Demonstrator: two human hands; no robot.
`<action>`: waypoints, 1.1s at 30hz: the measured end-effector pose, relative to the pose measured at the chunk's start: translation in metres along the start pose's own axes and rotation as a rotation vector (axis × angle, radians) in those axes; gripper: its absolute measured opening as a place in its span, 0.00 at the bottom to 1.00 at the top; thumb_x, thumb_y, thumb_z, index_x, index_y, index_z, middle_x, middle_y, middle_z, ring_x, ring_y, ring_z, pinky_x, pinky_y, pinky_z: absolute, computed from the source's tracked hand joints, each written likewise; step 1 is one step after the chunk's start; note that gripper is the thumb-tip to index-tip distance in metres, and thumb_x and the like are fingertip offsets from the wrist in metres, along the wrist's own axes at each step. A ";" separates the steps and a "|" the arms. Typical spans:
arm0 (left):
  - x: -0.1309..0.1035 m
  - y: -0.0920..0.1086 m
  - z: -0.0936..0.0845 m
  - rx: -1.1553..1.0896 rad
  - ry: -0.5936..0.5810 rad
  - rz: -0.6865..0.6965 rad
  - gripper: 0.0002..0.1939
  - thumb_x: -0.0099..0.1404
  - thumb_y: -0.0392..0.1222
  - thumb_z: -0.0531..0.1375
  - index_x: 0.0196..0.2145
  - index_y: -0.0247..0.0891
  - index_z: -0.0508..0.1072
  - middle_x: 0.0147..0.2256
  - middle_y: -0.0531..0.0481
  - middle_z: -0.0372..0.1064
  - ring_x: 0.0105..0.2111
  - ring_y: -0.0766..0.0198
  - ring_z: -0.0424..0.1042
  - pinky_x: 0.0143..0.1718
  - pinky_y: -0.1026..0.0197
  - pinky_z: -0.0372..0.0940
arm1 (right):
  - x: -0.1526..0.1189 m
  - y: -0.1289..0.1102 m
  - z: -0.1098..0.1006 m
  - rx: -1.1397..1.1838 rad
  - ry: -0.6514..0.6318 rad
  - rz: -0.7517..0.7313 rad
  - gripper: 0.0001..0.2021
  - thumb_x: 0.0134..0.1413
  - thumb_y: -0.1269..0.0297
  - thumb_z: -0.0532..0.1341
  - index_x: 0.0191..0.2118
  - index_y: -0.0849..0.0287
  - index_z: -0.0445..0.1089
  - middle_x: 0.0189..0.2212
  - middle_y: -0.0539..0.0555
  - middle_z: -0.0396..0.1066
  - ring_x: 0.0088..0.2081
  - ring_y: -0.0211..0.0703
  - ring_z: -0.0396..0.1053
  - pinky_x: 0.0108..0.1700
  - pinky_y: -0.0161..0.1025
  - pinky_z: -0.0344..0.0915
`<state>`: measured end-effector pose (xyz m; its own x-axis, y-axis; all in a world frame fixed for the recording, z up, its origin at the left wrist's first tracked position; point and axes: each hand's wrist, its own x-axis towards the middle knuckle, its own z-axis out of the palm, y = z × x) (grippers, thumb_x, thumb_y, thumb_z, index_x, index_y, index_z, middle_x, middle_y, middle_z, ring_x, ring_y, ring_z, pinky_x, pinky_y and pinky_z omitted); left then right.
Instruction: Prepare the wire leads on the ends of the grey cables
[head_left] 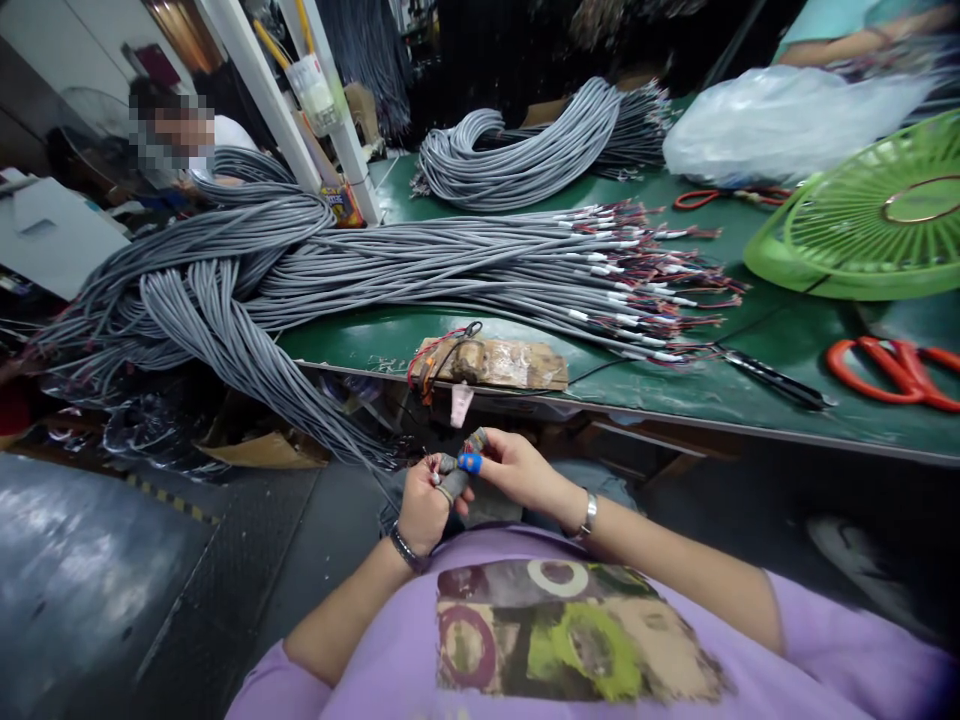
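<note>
My left hand [425, 503] is closed in front of my body, with wrapped fingertips. Small reddish wires and a white bit show at its fingers, seemingly the end of a grey cable [388, 487] that runs beside it. My right hand [521, 470] touches the left one, its thumb and fingers pinched together at the same spot; a blue wrap [470, 463] covers its thumb. What lies between the right fingertips is too small to make out. Above the hands, a large bundle of grey cables [420, 260] lies along the table, its stripped wire ends [667, 270] pointing right.
On the green table [352, 340] are a taped wooden block [517, 363], black tweezers [780, 382], red-handled scissors [892, 368], a green fan [862, 220], a plastic bag [787, 120] and coiled cables [525, 150]. A white post [352, 150] rises behind. Other people sit at far left and far right.
</note>
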<state>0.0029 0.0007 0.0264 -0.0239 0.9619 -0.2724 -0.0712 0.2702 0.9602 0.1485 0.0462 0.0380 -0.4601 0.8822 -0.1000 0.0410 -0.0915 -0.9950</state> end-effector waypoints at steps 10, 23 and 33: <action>0.002 0.001 -0.002 -0.010 -0.117 -0.080 0.18 0.52 0.52 0.63 0.21 0.36 0.64 0.14 0.53 0.67 0.11 0.71 0.62 0.13 0.69 0.48 | 0.003 0.000 -0.002 -0.054 -0.026 -0.023 0.16 0.45 0.51 0.64 0.25 0.61 0.66 0.21 0.48 0.65 0.25 0.35 0.59 0.28 0.34 0.59; 0.002 -0.008 0.000 -0.191 0.028 -0.034 0.18 0.54 0.53 0.63 0.23 0.35 0.66 0.17 0.53 0.68 0.12 0.73 0.62 0.13 0.70 0.46 | 0.004 0.010 -0.003 0.167 0.050 0.035 0.19 0.39 0.49 0.67 0.24 0.61 0.66 0.21 0.47 0.62 0.24 0.33 0.55 0.27 0.33 0.54; -0.001 -0.001 -0.005 -0.042 0.008 0.079 0.17 0.57 0.49 0.62 0.20 0.35 0.65 0.15 0.55 0.65 0.10 0.75 0.57 0.12 0.70 0.47 | 0.003 0.000 -0.005 0.116 -0.070 0.060 0.17 0.45 0.51 0.64 0.34 0.61 0.69 0.30 0.52 0.69 0.30 0.37 0.62 0.31 0.35 0.59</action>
<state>-0.0020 -0.0008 0.0249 -0.0392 0.9798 -0.1963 -0.1105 0.1910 0.9753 0.1516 0.0510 0.0381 -0.5211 0.8394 -0.1542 -0.0307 -0.1990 -0.9795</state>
